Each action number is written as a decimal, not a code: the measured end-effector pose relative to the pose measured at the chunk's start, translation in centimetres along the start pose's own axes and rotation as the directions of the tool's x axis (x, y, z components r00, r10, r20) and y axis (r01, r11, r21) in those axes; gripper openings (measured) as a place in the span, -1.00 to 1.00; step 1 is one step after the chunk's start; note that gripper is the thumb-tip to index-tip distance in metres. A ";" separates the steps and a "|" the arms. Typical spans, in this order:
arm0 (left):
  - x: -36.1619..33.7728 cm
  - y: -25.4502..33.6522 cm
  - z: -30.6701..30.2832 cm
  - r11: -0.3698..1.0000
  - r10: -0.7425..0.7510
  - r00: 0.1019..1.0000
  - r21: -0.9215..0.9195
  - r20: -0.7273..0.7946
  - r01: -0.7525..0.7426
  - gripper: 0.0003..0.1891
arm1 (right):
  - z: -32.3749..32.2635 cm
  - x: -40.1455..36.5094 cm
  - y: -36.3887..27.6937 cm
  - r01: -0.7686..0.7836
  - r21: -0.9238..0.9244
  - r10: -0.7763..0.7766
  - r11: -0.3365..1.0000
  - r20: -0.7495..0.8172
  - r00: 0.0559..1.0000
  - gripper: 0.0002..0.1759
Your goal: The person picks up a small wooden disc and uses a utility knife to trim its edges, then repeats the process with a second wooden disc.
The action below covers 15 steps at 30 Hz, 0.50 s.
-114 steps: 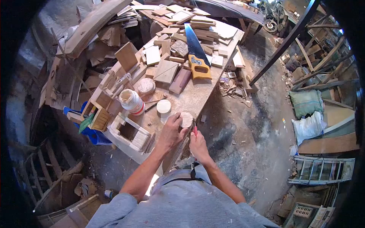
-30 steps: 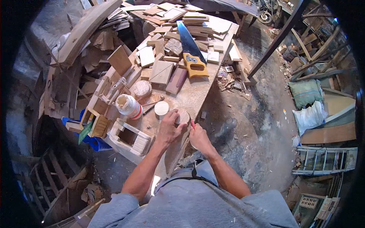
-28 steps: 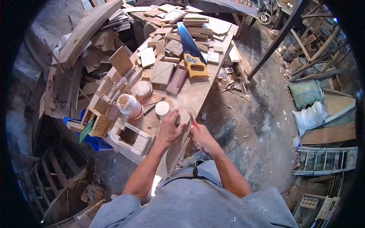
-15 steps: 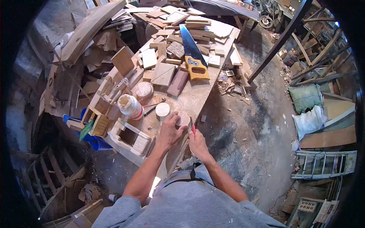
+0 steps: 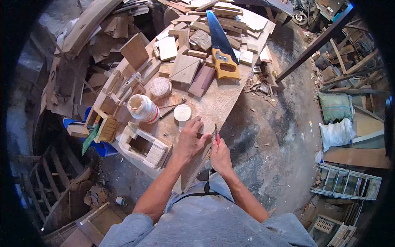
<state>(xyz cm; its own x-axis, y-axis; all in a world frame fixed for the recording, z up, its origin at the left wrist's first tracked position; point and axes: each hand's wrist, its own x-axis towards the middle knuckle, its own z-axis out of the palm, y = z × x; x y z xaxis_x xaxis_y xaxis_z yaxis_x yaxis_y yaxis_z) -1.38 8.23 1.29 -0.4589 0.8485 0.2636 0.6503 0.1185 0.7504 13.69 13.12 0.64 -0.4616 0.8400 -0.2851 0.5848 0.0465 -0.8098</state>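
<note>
My left hand (image 5: 189,140) grips a round wooden disc (image 5: 208,124) lying on the workbench near its right edge. In my right hand (image 5: 221,155) is a thin tool with a red handle (image 5: 218,138). Its narrow dark tip is at the right side of the disc; I cannot make out what kind of tool it is. A pale round wooden block (image 5: 182,113) stands just beyond my left fingers. To the left are an open white glue jar (image 5: 143,108) with a red band and a hollow wooden frame (image 5: 154,154).
A handsaw (image 5: 226,64) with a yellow handle lies by stacked wood offcuts (image 5: 185,68) on the workbench (image 5: 228,101). Behind the jar is another round wooden piece (image 5: 160,87). A dark post (image 5: 317,43) slants at the right; sacks (image 5: 336,133) lie beyond it.
The camera view has shifted, so the bench appears slightly lower and further right. Both hands stay at the disc, and the red-handled tool remains against its right side.
</note>
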 end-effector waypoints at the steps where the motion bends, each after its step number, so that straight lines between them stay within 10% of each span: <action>1: 0.0 0.0 0.2 1.000 -0.007 1.000 0.006 0.003 0.007 -0.53 | 0.1 0.0 -0.4 -0.034 -0.025 0.034 0.999 -0.002 0.999 -0.66; 10: -0.3 1.1 -0.2 0.991 -0.057 0.995 0.125 0.080 0.047 -0.49 | -4.3 0.7 -1.5 0.088 -0.513 -0.056 0.854 0.078 0.995 -0.67; 15: -1.4 2.1 -0.7 0.974 0.030 1.000 0.224 -0.005 -0.028 -0.50 | -2.6 -0.6 2.6 0.096 -0.076 -0.100 0.993 -0.058 0.993 -0.61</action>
<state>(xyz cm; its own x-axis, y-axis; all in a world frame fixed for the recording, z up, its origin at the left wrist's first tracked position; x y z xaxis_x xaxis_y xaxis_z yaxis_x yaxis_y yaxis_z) 0.20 6.93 2.94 -0.4423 0.8490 0.2891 0.7819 0.2071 0.5879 17.20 14.19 0.05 -0.4785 0.8610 -0.1725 0.5869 0.1674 -0.7922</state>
